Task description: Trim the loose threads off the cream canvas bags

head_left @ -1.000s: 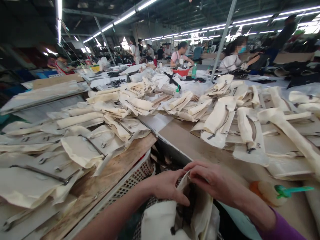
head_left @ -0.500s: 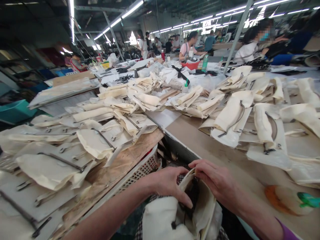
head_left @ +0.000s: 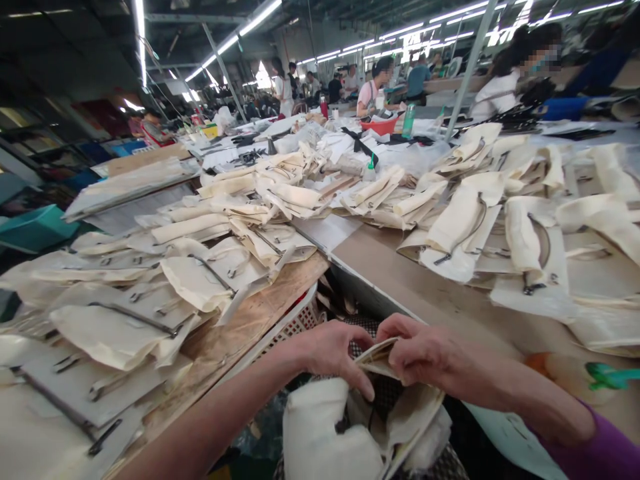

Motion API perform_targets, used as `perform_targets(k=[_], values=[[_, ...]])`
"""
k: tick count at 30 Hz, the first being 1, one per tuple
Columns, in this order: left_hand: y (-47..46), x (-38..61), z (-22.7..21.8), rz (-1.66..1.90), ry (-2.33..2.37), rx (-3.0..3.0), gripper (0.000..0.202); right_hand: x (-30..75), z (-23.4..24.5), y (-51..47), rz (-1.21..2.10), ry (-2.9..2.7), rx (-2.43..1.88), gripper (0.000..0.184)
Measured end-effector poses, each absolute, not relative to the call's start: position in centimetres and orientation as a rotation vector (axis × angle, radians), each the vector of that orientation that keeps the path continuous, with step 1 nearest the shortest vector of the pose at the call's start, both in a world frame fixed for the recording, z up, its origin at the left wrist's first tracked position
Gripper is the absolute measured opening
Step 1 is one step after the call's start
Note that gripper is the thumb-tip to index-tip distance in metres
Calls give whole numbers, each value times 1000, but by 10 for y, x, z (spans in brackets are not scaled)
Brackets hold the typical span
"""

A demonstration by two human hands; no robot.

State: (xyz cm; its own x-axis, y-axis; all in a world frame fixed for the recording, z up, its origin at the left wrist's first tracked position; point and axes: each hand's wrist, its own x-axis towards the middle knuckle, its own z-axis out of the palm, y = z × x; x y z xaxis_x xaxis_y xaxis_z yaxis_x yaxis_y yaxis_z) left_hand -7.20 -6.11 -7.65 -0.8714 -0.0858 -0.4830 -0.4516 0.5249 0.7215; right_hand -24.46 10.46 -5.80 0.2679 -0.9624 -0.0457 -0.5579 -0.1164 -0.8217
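Observation:
Low in the middle of the view, both hands grip a cream fabric pouch (head_left: 325, 433) with a dark lining. My left hand (head_left: 333, 353) pinches its upper edge from the left, fingers curled. My right hand (head_left: 423, 353) is closed on the same edge (head_left: 377, 355) from the right, thumb and fingers pressed on the folded flap. The pouch hangs over my lap below the table's near edge. The purple sleeve (head_left: 607, 453) belongs to my right arm.
Cream pouches with dark zips lie in heaps on the wooden board (head_left: 250, 327) at left and the tan table (head_left: 425, 293) at right. A white plastic basket (head_left: 290, 327) sits between them. An orange bottle with a green nozzle (head_left: 575, 377) lies at right. Several people work at far tables.
My hands have closed the pouch's open mouth and folded its edge flat between them. The view has shifted slightly left and down.

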Motion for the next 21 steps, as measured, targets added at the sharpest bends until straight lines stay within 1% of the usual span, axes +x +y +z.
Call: perform_targets(k=[4, 5, 8, 9, 10, 11, 12, 14, 15, 16, 18, 21], values=[[-58, -69, -71, 1247, 2444, -504, 61, -240, -62, 100, -812, 1398, -1663, 19], [-58, -67, -69, 1302, 2436, -525, 62, -238, -65, 99, -870, 1437, -1639, 17], [-54, -54, -57, 1666, 2273, -518, 64, -231, -75, 96, -984, 1538, -1613, 15], [-50, -49, -52, 1716, 2240, -547, 65, -230, -78, 96, -1004, 1563, -1615, 15], [-45, -45, -47, 1670, 2276, -608, 65, -230, -81, 96, -1016, 1582, -1621, 15], [-38, -41, -43, 1524, 2368, -696, 64, -230, -84, 96, -1026, 1594, -1634, 15], [-30, -37, -40, 1276, 2504, -785, 59, -231, -85, 97, -1036, 1604, -1652, 15], [-11, -34, -38, 729, 2701, -862, 32, -234, -87, 98, -1056, 1618, -1705, 14], [-2, -34, -39, 524, 2728, -860, 19, -235, -86, 98, -1064, 1621, -1745, 14], [5, -35, -43, 385, 2725, -854, 17, -236, -86, 98, -1072, 1619, -1799, 14], [16, -36, -52, 276, 2702, -864, 22, -238, -82, 98, -1089, 1577, -1937, 17], [19, -34, -70, 395, 2752, -972, 20, -242, -77, 95, -1037, 1488, -2105, 20]])
